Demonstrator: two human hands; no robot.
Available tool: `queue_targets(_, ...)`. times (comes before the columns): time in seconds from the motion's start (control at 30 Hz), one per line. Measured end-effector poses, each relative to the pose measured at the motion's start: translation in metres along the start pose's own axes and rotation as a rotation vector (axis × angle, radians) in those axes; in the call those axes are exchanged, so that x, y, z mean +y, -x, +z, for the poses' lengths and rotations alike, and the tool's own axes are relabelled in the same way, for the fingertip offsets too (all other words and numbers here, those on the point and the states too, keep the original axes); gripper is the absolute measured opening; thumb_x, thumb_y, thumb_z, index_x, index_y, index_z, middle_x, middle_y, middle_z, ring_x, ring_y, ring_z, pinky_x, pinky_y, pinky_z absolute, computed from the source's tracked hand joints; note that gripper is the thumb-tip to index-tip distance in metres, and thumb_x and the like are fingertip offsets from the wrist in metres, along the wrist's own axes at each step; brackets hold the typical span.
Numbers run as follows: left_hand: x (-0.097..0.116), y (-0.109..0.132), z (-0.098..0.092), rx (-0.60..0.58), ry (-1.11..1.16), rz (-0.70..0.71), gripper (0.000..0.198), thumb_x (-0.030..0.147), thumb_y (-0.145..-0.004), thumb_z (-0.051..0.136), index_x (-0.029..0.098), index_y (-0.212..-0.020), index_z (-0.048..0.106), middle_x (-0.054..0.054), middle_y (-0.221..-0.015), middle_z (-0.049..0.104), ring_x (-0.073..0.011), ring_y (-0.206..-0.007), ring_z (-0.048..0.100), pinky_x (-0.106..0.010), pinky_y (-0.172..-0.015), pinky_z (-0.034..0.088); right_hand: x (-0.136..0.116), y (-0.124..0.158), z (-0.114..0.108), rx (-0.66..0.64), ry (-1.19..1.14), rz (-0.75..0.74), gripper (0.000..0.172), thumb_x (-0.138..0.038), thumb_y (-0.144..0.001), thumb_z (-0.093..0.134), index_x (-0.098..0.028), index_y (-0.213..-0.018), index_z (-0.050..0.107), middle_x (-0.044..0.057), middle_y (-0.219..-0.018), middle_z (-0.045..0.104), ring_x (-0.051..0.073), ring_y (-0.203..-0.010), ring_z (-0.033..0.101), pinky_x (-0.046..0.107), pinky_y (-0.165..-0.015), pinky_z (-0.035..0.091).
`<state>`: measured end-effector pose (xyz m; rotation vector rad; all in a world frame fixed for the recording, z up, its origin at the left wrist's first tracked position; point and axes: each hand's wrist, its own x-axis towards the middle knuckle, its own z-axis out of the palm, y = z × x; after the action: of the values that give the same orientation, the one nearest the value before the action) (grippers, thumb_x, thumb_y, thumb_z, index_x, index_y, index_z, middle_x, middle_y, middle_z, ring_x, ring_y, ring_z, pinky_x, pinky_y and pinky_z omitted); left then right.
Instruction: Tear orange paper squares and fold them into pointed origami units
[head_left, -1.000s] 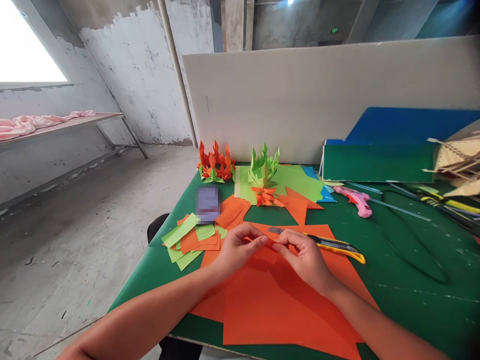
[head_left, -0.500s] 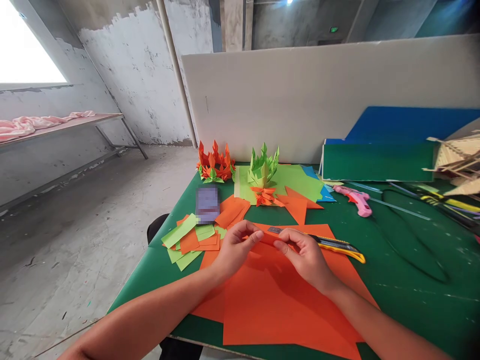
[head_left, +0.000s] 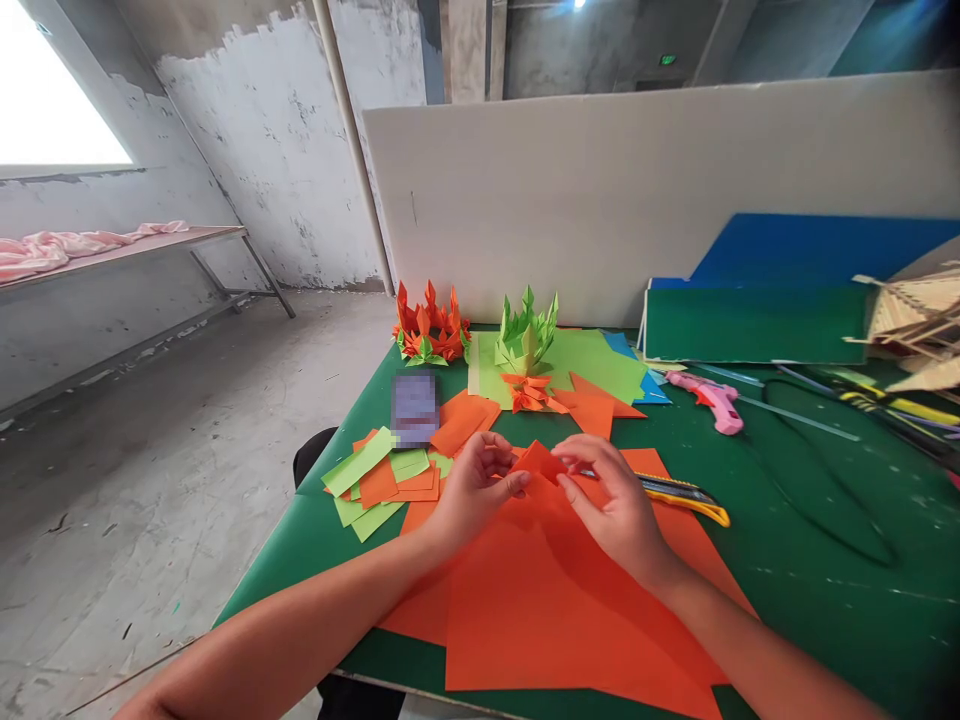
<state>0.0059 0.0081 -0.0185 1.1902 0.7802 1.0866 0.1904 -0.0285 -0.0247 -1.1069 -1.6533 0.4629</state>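
My left hand (head_left: 472, 490) and my right hand (head_left: 616, 503) meet over large orange paper sheets (head_left: 555, 600) on a green table (head_left: 825, 560). Between their fingertips both pinch a small folded orange paper piece (head_left: 538, 460), whose pointed flap stands up. A yellow utility knife (head_left: 686, 495) lies just behind my right hand, its left end hidden by the fingers.
Cut green and orange paper scraps (head_left: 379, 475) lie left of my hands. Orange (head_left: 431, 325) and green (head_left: 527, 335) folded paper crowns stand at the back, with a small orange folded piece (head_left: 531, 392). A pink glue gun (head_left: 712, 400) and green and blue boards (head_left: 750, 320) are at right.
The orange piece was pressed flat and long between my fingers; now it is lifted a little and a pointed flap stands open. My right hand moved slightly up and covers more of the knife.
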Motion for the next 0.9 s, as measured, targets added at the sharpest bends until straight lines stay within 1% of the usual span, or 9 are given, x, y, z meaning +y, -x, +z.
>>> queue_targets(0.13,0.0044,0.0030,0.0020,-0.039,-0.013,-0.017,0.037,0.039,-0.072,0.080,0.017,-0.090,0.056,0.001,-0.078,0.060,-0.0093,-0.069,0.059,-0.023,-0.065,0.051,-0.0012,0.0003,-0.0029,-0.060,0.097,-0.032,0.028,-0.031,-0.095,0.057,-0.030,-0.121,0.063,0.006,-0.118,0.065,0.023,-0.112,0.060,0.038,-0.097,0.049)
queue_targets(0.23,0.0068,0.0052,0.0020,-0.050,-0.055,-0.010,0.033,0.038,-0.074,0.079,0.017,-0.090,0.058,-0.001,-0.081,0.063,-0.0113,-0.073,0.060,-0.024,-0.066,0.049,-0.0006,0.0010,-0.0030,-0.105,0.066,0.024,0.034,-0.038,-0.091,0.062,-0.029,-0.124,0.064,0.006,-0.117,0.068,0.024,-0.110,0.062,0.038,-0.095,0.051)
queue_targets(0.33,0.0058,0.0067,0.0005,-0.051,-0.149,0.054,0.024,0.035,-0.078,0.075,0.019,-0.090,0.063,-0.004,-0.090,0.064,-0.0144,-0.081,0.060,-0.026,-0.070,0.050,0.0008,0.0011,-0.0013,-0.079,0.003,0.134,0.029,-0.040,-0.091,0.061,-0.026,-0.115,0.069,0.007,-0.115,0.070,0.025,-0.108,0.063,0.039,-0.095,0.051)
queue_targets(0.4,0.0042,0.0074,-0.0009,-0.067,-0.239,0.096,0.017,0.032,-0.083,0.069,0.020,-0.095,0.066,-0.006,-0.099,0.066,-0.0170,-0.088,0.060,-0.028,-0.073,0.051,0.0024,0.0001,-0.0006,-0.016,-0.058,0.231,0.028,-0.041,-0.091,0.060,-0.024,-0.111,0.070,0.008,-0.111,0.070,0.024,-0.103,0.065,0.038,-0.091,0.053)
queue_targets(0.47,0.0028,0.0078,-0.0025,-0.111,-0.333,0.140,0.016,0.028,-0.088,0.060,0.023,-0.102,0.067,-0.007,-0.106,0.065,-0.0183,-0.092,0.059,-0.029,-0.074,0.051,0.0042,-0.0015,-0.0008,0.019,-0.121,0.305,0.030,-0.041,-0.091,0.059,-0.024,-0.114,0.068,0.007,-0.104,0.070,0.021,-0.092,0.066,0.034,-0.082,0.055)
queue_targets(0.6,0.0031,0.0078,-0.0049,-0.156,-0.438,0.209,0.017,0.025,-0.093,0.051,0.022,-0.098,0.066,-0.008,-0.101,0.064,-0.0174,-0.087,0.059,-0.029,-0.071,0.049,0.0052,-0.0029,-0.0023,-0.019,-0.206,0.324,0.036,-0.037,-0.092,0.057,-0.026,-0.126,0.061,0.003,-0.094,0.065,0.014,-0.075,0.061,0.026,-0.071,0.054)
queue_targets(0.73,0.0052,0.0079,-0.0048,-0.129,-0.460,0.135,0.012,0.033,-0.090,0.057,0.021,-0.092,0.059,-0.005,-0.096,0.061,-0.0180,-0.089,0.058,-0.028,-0.072,0.048,0.0035,-0.0007,-0.0018,-0.076,-0.253,0.296,0.034,-0.031,-0.091,0.056,-0.030,-0.125,0.061,0.003,-0.106,0.066,0.015,-0.092,0.063,0.026,-0.080,0.054)
queue_targets(0.8,0.0052,0.0080,-0.0042,-0.127,-0.475,0.117,0.018,0.034,-0.084,0.065,0.021,-0.086,0.054,-0.003,-0.091,0.058,-0.0167,-0.085,0.056,-0.028,-0.072,0.048,0.0034,0.0004,-0.0009,-0.102,-0.253,0.282,0.033,-0.029,-0.091,0.055,-0.030,-0.123,0.063,0.003,-0.116,0.066,0.017,-0.102,0.063,0.028,-0.087,0.054)
queue_targets(0.9,0.0029,0.0070,-0.0040,-0.084,-0.445,0.122,0.017,0.020,-0.078,0.064,0.021,-0.081,0.047,-0.001,-0.089,0.055,-0.0156,-0.085,0.055,-0.027,-0.071,0.047,0.0044,0.0004,0.0001,-0.108,-0.225,0.269,0.031,-0.029,-0.093,0.053,-0.029,-0.121,0.064,0.005,-0.122,0.066,0.019,-0.107,0.062,0.031,-0.089,0.053)
